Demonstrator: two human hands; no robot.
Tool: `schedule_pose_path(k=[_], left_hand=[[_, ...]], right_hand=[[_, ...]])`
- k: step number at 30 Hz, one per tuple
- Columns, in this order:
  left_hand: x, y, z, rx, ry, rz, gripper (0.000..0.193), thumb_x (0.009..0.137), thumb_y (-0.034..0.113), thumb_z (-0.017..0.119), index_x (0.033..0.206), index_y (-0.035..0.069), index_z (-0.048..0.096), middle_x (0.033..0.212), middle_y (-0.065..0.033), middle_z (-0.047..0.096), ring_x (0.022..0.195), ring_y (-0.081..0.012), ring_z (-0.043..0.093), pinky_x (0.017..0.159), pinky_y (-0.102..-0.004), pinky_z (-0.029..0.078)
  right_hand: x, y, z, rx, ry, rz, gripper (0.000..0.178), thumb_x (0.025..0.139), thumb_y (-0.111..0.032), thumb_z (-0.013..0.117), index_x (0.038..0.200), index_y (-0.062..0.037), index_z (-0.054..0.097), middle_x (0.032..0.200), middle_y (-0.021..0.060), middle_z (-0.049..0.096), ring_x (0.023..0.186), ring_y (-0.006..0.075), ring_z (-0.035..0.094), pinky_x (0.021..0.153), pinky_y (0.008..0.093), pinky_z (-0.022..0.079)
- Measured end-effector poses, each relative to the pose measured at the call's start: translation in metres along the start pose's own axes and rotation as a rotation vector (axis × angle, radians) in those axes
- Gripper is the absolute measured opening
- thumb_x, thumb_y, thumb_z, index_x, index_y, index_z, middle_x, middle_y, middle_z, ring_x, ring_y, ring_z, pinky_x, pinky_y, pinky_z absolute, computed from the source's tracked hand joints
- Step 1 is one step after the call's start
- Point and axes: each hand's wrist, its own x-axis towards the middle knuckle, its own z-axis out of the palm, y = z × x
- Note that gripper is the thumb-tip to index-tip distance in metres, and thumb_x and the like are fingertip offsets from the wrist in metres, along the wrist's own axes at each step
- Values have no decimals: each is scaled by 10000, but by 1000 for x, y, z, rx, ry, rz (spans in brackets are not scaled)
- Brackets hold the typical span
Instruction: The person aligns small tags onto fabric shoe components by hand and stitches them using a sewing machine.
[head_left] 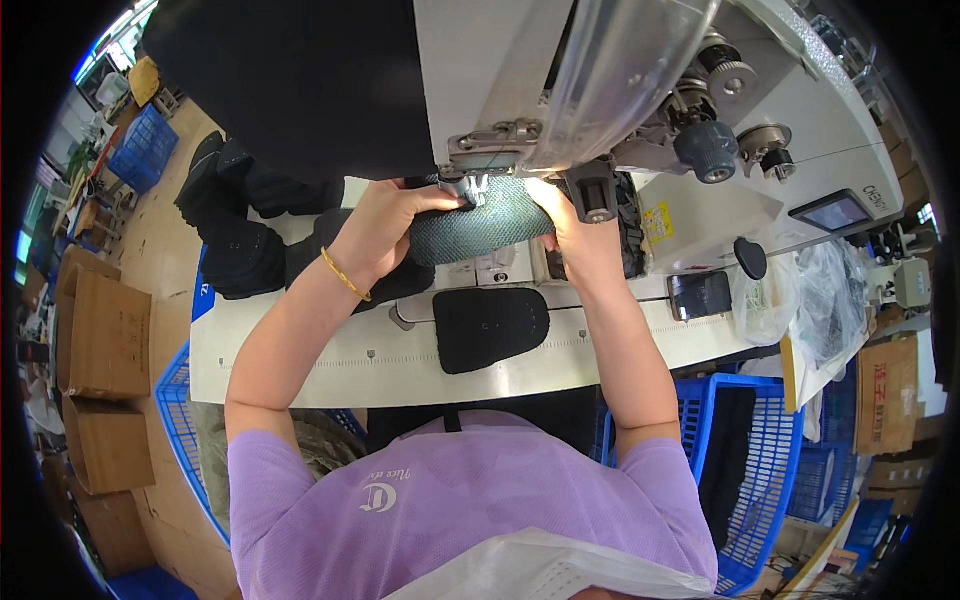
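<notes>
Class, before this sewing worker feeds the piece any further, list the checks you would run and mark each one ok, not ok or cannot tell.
1. Left hand grips the dark mesh fabric piece: ok.
2. Right hand holds its other end: ok.
3. Piece sits under the metal presser foot: ok.
4. Fingers clear of the needle: cannot tell, the left fingertips are close.
5. Black flat padded piece lies apart on the white machine table: ok.

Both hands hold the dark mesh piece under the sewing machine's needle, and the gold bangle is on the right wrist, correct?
Not quite. In the head view both hands, left hand and right hand, do hold the mesh piece at the sewing machine, but the gold bangle is on the left wrist.
</notes>
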Motion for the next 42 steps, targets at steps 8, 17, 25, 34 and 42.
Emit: schedule_pose_path(k=[8,17,25,34,42], left_hand=[[-14,-10,-12,-347,-19,71,139,889,53,520,944,-38,609,945,-100,639,848,-156,626,799,-277,510],[-14,-8,3,-55,-146,38,239,795,-25,619,1032,-23,586,965,-108,627,856,-177,635,790,-301,537],[-49,-30,7,-191,-204,-53,331,799,19,689,1102,-37,569,1027,-131,642,913,-186,648,822,-317,552],[-43,-21,13,-175,-151,-109,287,762,-41,675,1038,-48,598,964,-135,653,857,-203,664,776,-317,569],[-25,-2,12,-68,31,24,175,763,-25,659,935,-13,631,902,-103,657,774,-170,643,674,-294,544]], right_hand=[[-3,-2,-2,16,2,19,130,869,-119,592,932,-7,578,690,28,570,478,74,463,400,219,313],[-6,-10,1,-53,43,44,125,839,-113,617,913,-14,596,678,13,559,475,64,459,404,216,336],[-48,-8,1,-42,-63,80,230,849,-63,596,1072,-10,578,698,-23,564,490,10,460,410,174,362],[-49,-5,4,-29,-68,36,225,863,-65,584,1082,-17,569,699,-28,561,491,2,456,415,166,364],[-15,-5,9,-215,45,6,154,871,-42,542,1010,8,587,707,26,588,525,73,543,445,225,432]])
